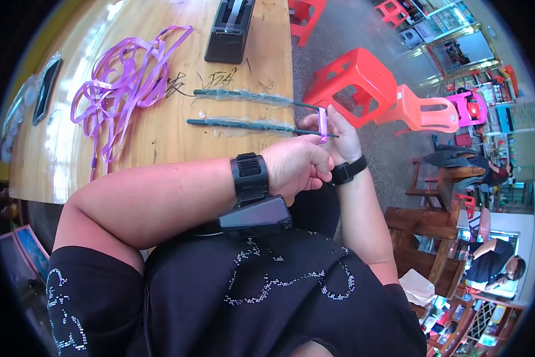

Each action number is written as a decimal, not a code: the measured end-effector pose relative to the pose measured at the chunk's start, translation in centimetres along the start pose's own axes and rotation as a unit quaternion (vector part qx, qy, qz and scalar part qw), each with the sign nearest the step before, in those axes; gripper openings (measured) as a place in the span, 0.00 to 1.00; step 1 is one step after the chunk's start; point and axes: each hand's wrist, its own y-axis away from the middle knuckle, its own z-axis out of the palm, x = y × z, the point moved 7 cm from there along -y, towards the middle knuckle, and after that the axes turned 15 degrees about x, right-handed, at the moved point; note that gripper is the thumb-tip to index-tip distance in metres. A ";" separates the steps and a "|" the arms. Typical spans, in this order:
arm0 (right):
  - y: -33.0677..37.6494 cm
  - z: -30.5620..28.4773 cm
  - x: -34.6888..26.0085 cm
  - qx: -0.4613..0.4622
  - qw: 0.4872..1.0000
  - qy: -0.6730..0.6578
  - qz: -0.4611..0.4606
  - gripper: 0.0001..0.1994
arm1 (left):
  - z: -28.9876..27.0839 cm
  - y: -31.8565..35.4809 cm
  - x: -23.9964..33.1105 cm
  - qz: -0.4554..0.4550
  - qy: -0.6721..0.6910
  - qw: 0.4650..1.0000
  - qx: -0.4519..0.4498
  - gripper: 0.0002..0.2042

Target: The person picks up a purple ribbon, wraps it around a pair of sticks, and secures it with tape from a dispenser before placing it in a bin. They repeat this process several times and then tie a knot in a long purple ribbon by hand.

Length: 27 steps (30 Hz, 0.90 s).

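Two dark green sticks (243, 124) lie side by side on the wooden table, coated along part of their length with something clear and lumpy. Their right ends reach past the table's edge, where a strip of purple ribbon (323, 122) crosses them. My left hand (297, 166) is closed just below these ends, fingers curled; what lies in them is hidden. Around the ends from the right, my right hand (343, 140) has its fingers bent against the ribbon. A loose tangle of purple ribbon (127, 77) lies on the table to the left.
A black tape dispenser (227, 35) stands on the wooden table (160, 143) at the far side, with a phone (47, 89) at far left. Red plastic stools (363, 77) stand on the floor beyond the table's right edge. Another person (493, 262) is at far right.
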 end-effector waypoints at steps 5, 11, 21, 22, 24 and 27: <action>-0.2 -1.0 -0.7 0.053 0.998 -0.007 -0.029 0.20 | 0.0 -0.1 0.1 0.002 0.002 1.000 -0.006 0.21; 0.6 -2.3 -1.3 0.096 0.995 0.023 -0.033 0.13 | -0.2 -0.1 0.1 -0.004 0.012 1.000 0.003 0.22; 0.0 -2.9 -0.2 0.052 0.998 0.033 -0.033 0.08 | -0.3 -0.2 0.1 -0.001 0.009 1.000 0.002 0.27; -0.3 -3.0 -0.1 0.050 0.998 0.034 -0.032 0.08 | -0.3 -0.2 0.1 -0.001 0.009 1.000 -0.002 0.28; -0.8 -3.2 0.3 0.024 0.999 0.025 -0.033 0.09 | -0.2 -0.1 0.0 -0.001 0.008 1.000 0.009 0.29; -1.1 -2.5 0.5 -0.019 0.999 0.032 -0.040 0.10 | -0.3 -0.1 0.0 0.001 0.005 1.000 0.020 0.32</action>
